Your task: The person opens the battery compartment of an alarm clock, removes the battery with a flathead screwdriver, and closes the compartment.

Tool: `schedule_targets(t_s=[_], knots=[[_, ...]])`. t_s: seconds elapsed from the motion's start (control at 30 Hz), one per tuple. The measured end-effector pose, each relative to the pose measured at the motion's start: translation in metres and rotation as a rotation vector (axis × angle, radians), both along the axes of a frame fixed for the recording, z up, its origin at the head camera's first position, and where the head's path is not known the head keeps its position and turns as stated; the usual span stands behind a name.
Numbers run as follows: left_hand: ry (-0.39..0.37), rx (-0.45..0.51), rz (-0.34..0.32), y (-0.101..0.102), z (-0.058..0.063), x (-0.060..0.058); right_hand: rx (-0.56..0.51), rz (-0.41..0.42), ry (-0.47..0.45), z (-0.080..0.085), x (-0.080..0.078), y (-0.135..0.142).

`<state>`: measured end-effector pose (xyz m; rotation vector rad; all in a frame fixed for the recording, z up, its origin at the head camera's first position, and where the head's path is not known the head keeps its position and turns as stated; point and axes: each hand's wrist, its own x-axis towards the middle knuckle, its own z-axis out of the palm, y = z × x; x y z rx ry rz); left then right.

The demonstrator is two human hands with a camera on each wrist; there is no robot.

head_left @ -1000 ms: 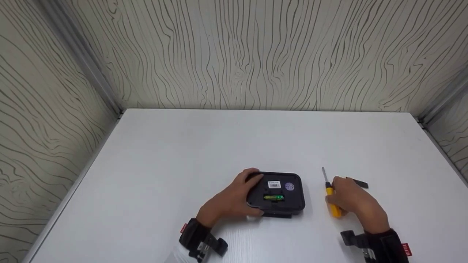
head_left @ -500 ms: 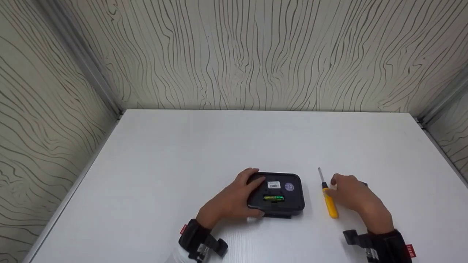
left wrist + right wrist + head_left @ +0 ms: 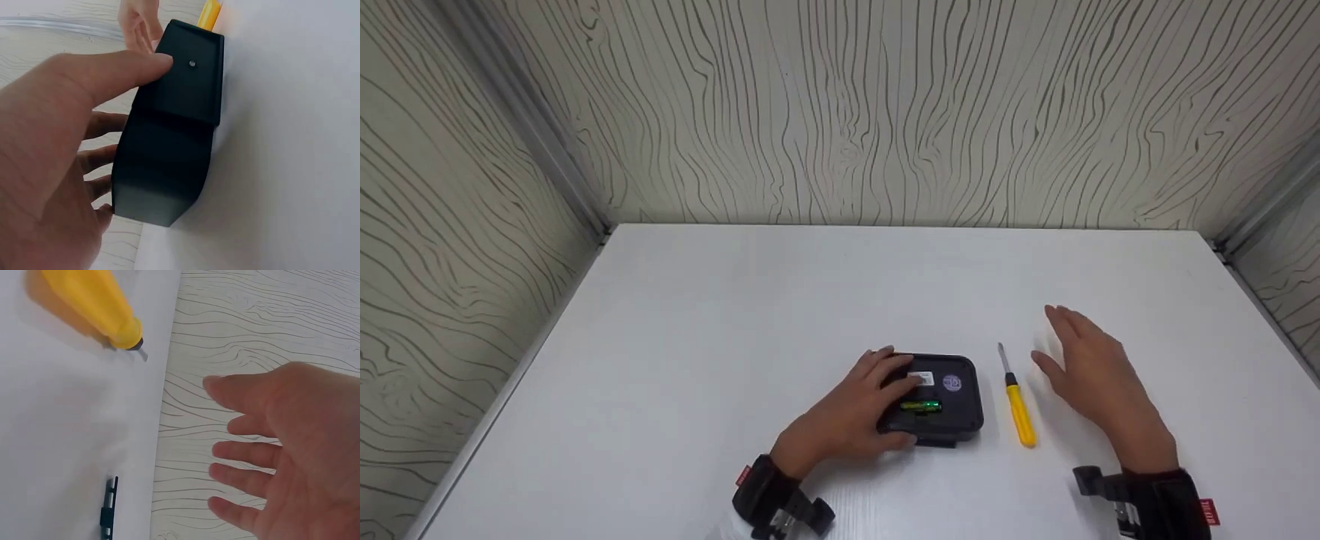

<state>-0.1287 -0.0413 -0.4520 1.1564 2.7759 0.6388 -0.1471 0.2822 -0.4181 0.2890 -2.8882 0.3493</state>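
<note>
A black, round-cornered device (image 3: 956,415) lies on the counter (image 3: 720,337), a green battery (image 3: 922,406) exposed in its recess. Beside it rests a yellow-handled screwdriver (image 3: 1021,416), apart from a thin black strip (image 3: 107,516).

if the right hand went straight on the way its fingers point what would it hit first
Probably the patterned wall beyond the table; no object shows in line, the screwdriver lying to the left. Depth is unclear for the right hand, so it might touch the table first.
</note>
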Motion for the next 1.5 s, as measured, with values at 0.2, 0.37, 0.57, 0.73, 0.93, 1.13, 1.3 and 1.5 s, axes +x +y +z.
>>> schedule_targets(t_s=[0.2, 0.37, 0.57, 0.73, 0.93, 1.13, 1.3, 1.5], knots=[[0.109, -0.029, -0.059, 0.008, -0.002, 0.004, 0.04, -0.001, 0.111, 0.0, -0.001, 0.007], [0.128, -0.082, -0.078, 0.015, -0.002, 0.008, 0.052, -0.03, 0.106, -0.001, -0.002, 0.012], [0.138, -0.162, -0.088, 0.021, -0.002, 0.012, 0.1, -0.039, 0.135, -0.007, -0.003, 0.019], [0.18, -0.183, -0.084, 0.024, -0.003, 0.013, 0.115, -0.044, 0.128, -0.009, -0.004, 0.023], [0.249, -0.193, -0.073, 0.025, -0.002, 0.015, 0.123, -0.045, 0.115, -0.01, -0.003, 0.026], [0.318, -0.23, -0.059, 0.027, 0.0, 0.016, 0.121, -0.052, 0.11, -0.01, -0.002, 0.026], [0.37, -0.252, -0.039, 0.028, 0.0, 0.017, 0.127, -0.043, 0.119, -0.009, -0.002, 0.025], [0.414, -0.196, -0.022, 0.027, 0.0, 0.017, 0.147, -0.04, 0.119, -0.008, -0.001, 0.025]])
